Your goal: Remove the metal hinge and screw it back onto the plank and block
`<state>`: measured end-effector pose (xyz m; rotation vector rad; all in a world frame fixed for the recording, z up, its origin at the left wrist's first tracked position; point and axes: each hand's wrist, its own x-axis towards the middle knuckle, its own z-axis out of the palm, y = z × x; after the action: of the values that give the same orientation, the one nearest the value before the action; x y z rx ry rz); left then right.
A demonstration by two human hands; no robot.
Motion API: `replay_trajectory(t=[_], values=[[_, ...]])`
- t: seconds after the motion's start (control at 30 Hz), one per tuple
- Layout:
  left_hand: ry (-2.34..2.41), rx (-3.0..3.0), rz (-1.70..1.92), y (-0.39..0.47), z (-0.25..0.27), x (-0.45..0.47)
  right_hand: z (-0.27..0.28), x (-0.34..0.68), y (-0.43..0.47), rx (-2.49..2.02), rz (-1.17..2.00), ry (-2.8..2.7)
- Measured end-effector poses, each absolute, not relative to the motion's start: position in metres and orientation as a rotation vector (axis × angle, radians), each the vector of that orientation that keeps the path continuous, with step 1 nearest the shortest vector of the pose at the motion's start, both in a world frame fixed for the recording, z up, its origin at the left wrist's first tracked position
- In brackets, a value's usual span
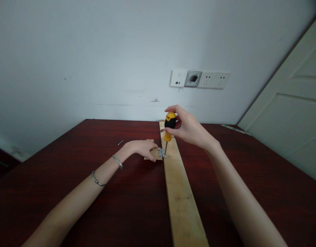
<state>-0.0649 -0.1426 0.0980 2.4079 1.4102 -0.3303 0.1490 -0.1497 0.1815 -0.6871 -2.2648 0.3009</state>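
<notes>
Right grip (188, 126), seemingly narrow, around screwdriver (169, 122)

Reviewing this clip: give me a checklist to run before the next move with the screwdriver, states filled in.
1. Screwdriver held in the right hand: ok.
2. Its shaft pointing down at the hinge: ok.
3. Tip seated in a screw: cannot tell, too small.
4. Small wooden block held by the left hand: ok.
5. Hinge lying where block and long board meet: ok.
6. Hinge fully fastened: cannot tell.
</notes>
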Motion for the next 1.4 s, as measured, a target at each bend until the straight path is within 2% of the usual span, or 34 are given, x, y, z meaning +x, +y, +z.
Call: replay_trajectory(t=[0.43,0.87,1.4], values=[[1.402,2.401,-0.314,-0.143,0.098,-0.064,0.182,0.155,-0.147,-0.650,0.410,-2.252],[1.408,2.403,-0.326,-0.145,0.101,-0.064,0.182,0.154,-0.145,-0.723,0.129,-2.342],[1.409,2.392,-0.309,-0.144,0.099,-0.064,0.184,0.158,-0.145,-0.692,0.232,-2.297]])
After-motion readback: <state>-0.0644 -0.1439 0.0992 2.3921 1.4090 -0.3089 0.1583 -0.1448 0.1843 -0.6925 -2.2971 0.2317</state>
